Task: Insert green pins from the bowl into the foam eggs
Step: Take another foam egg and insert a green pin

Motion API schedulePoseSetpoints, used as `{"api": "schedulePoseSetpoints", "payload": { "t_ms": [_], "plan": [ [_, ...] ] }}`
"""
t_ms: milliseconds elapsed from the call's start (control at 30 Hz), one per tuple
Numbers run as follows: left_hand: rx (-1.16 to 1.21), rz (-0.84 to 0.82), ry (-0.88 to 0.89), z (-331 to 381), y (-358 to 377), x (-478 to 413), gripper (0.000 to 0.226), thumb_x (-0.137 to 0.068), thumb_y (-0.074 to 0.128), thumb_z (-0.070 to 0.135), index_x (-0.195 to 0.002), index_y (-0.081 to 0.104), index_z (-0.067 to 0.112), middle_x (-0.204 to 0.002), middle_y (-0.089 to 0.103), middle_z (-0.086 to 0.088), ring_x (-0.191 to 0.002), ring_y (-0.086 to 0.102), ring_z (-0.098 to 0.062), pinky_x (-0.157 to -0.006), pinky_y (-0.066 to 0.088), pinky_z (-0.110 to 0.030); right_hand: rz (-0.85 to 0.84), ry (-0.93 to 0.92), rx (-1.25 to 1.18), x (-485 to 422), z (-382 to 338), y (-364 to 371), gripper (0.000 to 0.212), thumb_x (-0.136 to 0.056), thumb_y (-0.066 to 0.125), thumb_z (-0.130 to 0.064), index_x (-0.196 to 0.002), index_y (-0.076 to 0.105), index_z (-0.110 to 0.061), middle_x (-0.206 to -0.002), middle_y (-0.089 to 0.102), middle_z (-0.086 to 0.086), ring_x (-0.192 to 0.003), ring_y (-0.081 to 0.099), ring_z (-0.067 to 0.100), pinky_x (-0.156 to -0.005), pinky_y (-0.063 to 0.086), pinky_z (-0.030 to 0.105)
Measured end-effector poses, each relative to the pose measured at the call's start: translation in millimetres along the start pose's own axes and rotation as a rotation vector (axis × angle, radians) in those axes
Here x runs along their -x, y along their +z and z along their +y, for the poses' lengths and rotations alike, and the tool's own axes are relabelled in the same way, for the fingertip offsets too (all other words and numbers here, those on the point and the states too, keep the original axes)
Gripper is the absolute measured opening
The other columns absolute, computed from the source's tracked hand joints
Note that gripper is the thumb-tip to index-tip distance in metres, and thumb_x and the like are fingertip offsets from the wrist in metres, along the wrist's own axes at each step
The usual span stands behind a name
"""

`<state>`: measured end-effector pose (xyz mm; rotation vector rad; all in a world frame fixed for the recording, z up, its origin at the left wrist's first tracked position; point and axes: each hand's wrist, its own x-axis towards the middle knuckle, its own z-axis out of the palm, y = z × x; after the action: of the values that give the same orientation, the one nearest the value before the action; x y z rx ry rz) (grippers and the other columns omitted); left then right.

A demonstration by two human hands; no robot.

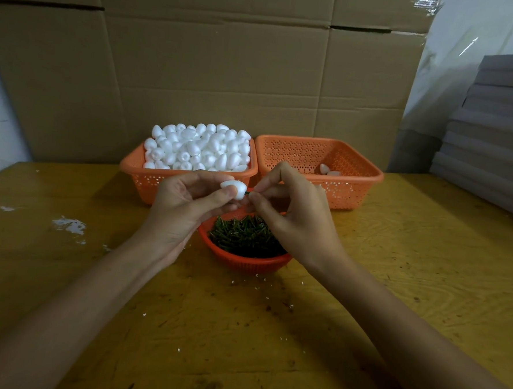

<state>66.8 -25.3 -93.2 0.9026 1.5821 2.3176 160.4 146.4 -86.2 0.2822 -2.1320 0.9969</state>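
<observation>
Forearms [93,289] rise from the near edge, meeting above the round orange plastic bowl [245,261] of dark green pins [243,238]. The left hand [185,208] curls round a small white foam egg [234,189], while the right hand [296,214] pinches a green pin [248,193] at its tip, mostly hidden by fingertips. Behind, an orange perforated basket [148,181] brims with white foam eggs [198,148].

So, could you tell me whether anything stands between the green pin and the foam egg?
Nothing visible does: the right hand pinches the green pin right at the tip of the foam egg that the left hand holds.
</observation>
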Motion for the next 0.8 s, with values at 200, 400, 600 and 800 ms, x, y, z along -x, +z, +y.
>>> {"api": "schedulePoseSetpoints", "payload": {
  "t_ms": [200,400,600,800],
  "plan": [
    [0.046,0.022,-0.033,0.2,-1.5,-1.3,0.017,-0.079,0.081,0.014,-0.095,0.081,0.008,-0.104,0.080,-0.017,-0.096,0.079,-0.024,-0.076,0.063,-0.025,-0.033,0.001,0.001,-1.9,-1.2,-1.9,0.015,-0.095,0.074,-0.010,-0.104,0.062,-0.008,-0.088,0.080,-0.006,-0.084,0.075,0.003,-0.078,0.061,0.039],
    [0.085,0.041,-0.043,1.0,-2.0,-2.1,0.023,-0.071,0.087,0.025,-0.092,0.084,0.015,-0.102,0.080,-0.016,-0.094,0.079,-0.023,-0.077,0.063,-0.026,-0.075,0.017,0.004,-2.8,-0.6,-2.6,0.036,-0.091,0.079,-0.009,-0.121,0.058,-0.009,-0.096,0.081,-0.009,-0.088,0.075,0.001,-0.083,0.060,0.032],
    [0.073,0.031,-0.037,2.1,-0.5,-0.9,0.022,-0.071,0.087,0.024,-0.091,0.084,0.015,-0.098,0.080,-0.016,-0.091,0.079,-0.022,-0.076,0.063,-0.026,-0.058,0.044,0.037,-1.4,2.9,-0.2,0.026,-0.090,0.080,-0.013,-0.113,0.066,-0.012,-0.093,0.080,-0.011,-0.087,0.074,-0.001,-0.083,0.059,0.033],
    [0.025,0.018,-0.030,1.8,-0.5,0.9,0.022,-0.071,0.087,0.023,-0.091,0.083,0.017,-0.102,0.080,-0.017,-0.095,0.079,-0.025,-0.076,0.063,-0.026,-0.032,0.074,0.054,-0.9,1.6,1.7,0.013,-0.091,0.080,-0.020,-0.101,0.073,-0.014,-0.087,0.079,-0.012,-0.085,0.073,-0.002,-0.081,0.058,0.036]
  ]
}}
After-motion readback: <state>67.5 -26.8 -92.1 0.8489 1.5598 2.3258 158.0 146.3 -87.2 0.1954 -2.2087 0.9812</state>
